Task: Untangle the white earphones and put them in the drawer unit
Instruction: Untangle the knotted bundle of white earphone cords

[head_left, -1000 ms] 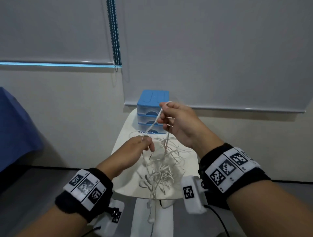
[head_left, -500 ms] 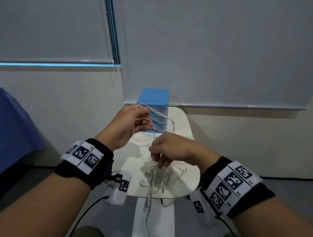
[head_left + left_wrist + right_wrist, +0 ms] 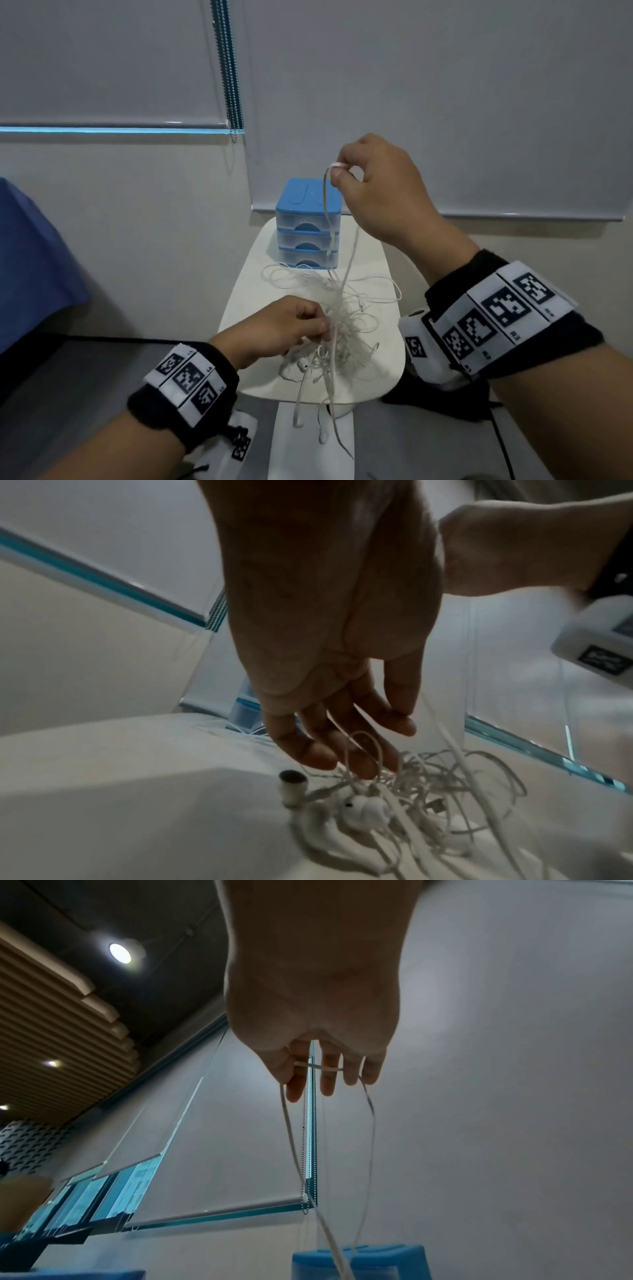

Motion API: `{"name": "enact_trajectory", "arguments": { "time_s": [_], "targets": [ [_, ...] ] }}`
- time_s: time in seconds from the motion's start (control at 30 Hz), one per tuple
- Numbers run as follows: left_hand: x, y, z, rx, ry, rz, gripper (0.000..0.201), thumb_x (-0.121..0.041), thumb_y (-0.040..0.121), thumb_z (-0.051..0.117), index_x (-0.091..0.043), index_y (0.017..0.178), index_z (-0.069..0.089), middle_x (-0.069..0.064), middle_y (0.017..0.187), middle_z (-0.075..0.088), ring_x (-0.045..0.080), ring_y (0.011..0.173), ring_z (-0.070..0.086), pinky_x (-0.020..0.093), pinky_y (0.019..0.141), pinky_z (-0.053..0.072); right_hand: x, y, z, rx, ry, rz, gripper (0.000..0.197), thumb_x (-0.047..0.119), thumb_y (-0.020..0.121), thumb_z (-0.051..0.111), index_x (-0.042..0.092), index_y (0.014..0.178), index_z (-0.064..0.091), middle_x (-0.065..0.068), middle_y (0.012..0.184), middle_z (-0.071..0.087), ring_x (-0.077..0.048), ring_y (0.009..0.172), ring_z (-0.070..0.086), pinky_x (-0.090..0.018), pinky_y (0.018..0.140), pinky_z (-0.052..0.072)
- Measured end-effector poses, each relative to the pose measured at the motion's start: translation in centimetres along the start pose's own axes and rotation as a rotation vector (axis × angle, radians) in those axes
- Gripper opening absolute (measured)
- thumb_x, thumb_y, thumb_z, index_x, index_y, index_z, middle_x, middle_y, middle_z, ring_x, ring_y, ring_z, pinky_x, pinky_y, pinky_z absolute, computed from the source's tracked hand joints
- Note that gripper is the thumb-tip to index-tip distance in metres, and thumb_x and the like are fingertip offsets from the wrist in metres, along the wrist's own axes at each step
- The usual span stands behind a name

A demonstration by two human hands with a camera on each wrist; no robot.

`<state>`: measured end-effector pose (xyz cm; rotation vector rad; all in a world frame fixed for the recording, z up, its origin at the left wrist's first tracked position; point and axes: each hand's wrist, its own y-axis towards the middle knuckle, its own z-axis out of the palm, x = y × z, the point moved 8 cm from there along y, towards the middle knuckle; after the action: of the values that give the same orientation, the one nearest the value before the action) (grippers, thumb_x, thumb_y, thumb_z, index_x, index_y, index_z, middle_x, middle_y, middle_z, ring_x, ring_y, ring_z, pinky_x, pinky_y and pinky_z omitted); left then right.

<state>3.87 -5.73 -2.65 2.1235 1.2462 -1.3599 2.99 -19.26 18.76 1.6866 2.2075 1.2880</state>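
Both hands (image 3: pixel 380 185) pinch thin white earphones (image 3: pixel 342 329) (tangled, glossy cords).

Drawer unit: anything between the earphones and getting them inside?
Yes. All three drawers of the drawer unit look closed, and the earphones are one tangled heap on the white table. The right hand lifts one cable; the left hand is at the heap. No object lies between heap and unit.
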Motion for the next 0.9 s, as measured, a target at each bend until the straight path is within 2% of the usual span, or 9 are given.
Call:
{"name": "enact_trajectory", "arguments": {
  "time_s": [0.1, 0.23, 0.4, 0.5, 0.57, 0.7, 0.77, 0.83, 0.9],
  "targets": [
    [-1.3, 0.1, 0.7, 0.028, 0.013, 0.030, 0.013, -0.018, 0.102, 0.062, -0.011, 0.103, 0.073, 0.001, 0.102, 0.077, -0.003, 0.079, 0.067, 0.008, 0.064, 0.046, 0.0, 0.0, 0.0, 0.014, -0.007, -0.054, 0.018, 0.026, 0.099, 0.058, 0.015, 0.093, 0.071, -0.002, 0.111, 0.059, -0.021, 0.103, 0.056, -0.037, 0.089, 0.043],
    [-1.6, 0.5, 1.6, 0.070, 0.020, 0.085, 0.015, -0.031, 0.093, 0.075, -0.029, 0.108, 0.076, -0.006, 0.108, 0.075, 0.014, 0.098, 0.069, 0.027, 0.093, 0.053, -0.1, -0.4, 0.5, 0.025, -0.020, -0.105, 0.016, 0.026, 0.099, 0.059, 0.017, 0.098, 0.072, -0.004, 0.129, 0.057, -0.023, 0.134, 0.045, -0.041, 0.107, 0.037],
    [-2.1, 0.8, 1.8, 0.055, 0.189, 0.148, 0.010, -0.030, 0.095, 0.074, -0.023, 0.096, 0.081, -0.002, 0.093, 0.075, 0.005, 0.070, 0.057, 0.021, 0.069, 0.048, -1.1, -0.7, -0.4, -0.092, -0.032, -0.079, 0.013, 0.026, 0.098, 0.060, 0.021, 0.096, 0.071, -0.005, 0.146, 0.050, -0.026, 0.155, 0.020, -0.041, 0.114, 0.022],
    [-3.2, 1.3, -1.3, -0.134, 0.203, 0.170, 0.017, -0.033, 0.098, 0.069, -0.022, 0.095, 0.082, -0.008, 0.074, 0.071, 0.006, 0.061, 0.054, 0.025, 0.063, 0.046, -2.5, -1.1, -0.3, -0.092, -0.039, -0.002, 0.012, 0.028, 0.097, 0.061, 0.021, 0.094, 0.071, -0.001, 0.133, 0.056, -0.024, 0.144, 0.036, -0.043, 0.115, 0.027],
    [-4.8, 1.3, -3.6, -0.279, 0.180, 0.220, 0.019, -0.031, 0.101, 0.065, -0.024, 0.094, 0.081, -0.010, 0.070, 0.069, 0.005, 0.059, 0.060, 0.029, 0.064, 0.049, -3.4, -1.8, 1.1, -0.003, -0.014, 0.058, 0.013, 0.030, 0.095, 0.064, 0.020, 0.090, 0.071, -0.001, 0.113, 0.061, -0.023, 0.117, 0.053, -0.044, 0.103, 0.041],
    [-7.6, 0.7, -6.8, -0.481, 0.017, 0.320, 0.021, -0.024, 0.103, 0.062, -0.015, 0.092, 0.077, 0.003, 0.069, 0.072, 0.019, 0.066, 0.070, 0.029, 0.063, 0.051, -5.7, -5.4, 4.9, 0.191, 0.299, 0.304, 0.012, 0.027, 0.088, 0.075, 0.017, 0.084, 0.073, 0.002, 0.089, 0.069, -0.013, 0.085, 0.063, -0.020, 0.071, 0.045],
    [-8.7, 0.3, -7.5, -0.527, -0.061, 0.370, 0.020, -0.018, 0.104, 0.061, -0.011, 0.095, 0.077, 0.004, 0.073, 0.073, 0.024, 0.073, 0.074, 0.028, 0.066, 0.056, -6.2, -7.4, 7.3, 0.328, 0.575, 0.403, 0.016, 0.023, 0.083, 0.079, 0.012, 0.094, 0.075, 0.003, 0.095, 0.074, -0.009, 0.088, 0.066, -0.020, 0.081, 0.047],
    [-9.5, 0.0, -7.8, -0.536, -0.130, 0.411, 0.018, -0.015, 0.103, 0.061, -0.007, 0.098, 0.077, 0.008, 0.079, 0.073, 0.024, 0.077, 0.076, 0.028, 0.070, 0.059, -6.0, -8.5, 9.0, 0.445, 0.665, 0.402, 0.016, 0.018, 0.087, 0.076, 0.010, 0.100, 0.074, 0.000, 0.100, 0.075, -0.012, 0.092, 0.067, -0.030, 0.091, 0.049],
    [-10.2, -0.4, -7.7, -0.536, -0.173, 0.446, 0.017, -0.013, 0.103, 0.062, -0.004, 0.101, 0.076, 0.012, 0.087, 0.075, 0.022, 0.081, 0.077, 0.026, 0.073, 0.060, -5.8, -8.8, 9.5, 0.498, 0.619, 0.388, 0.012, 0.020, 0.097, 0.068, 0.010, 0.097, 0.074, -0.008, 0.100, 0.076, -0.010, 0.088, 0.067, -0.029, 0.085, 0.047]
  ]
}}
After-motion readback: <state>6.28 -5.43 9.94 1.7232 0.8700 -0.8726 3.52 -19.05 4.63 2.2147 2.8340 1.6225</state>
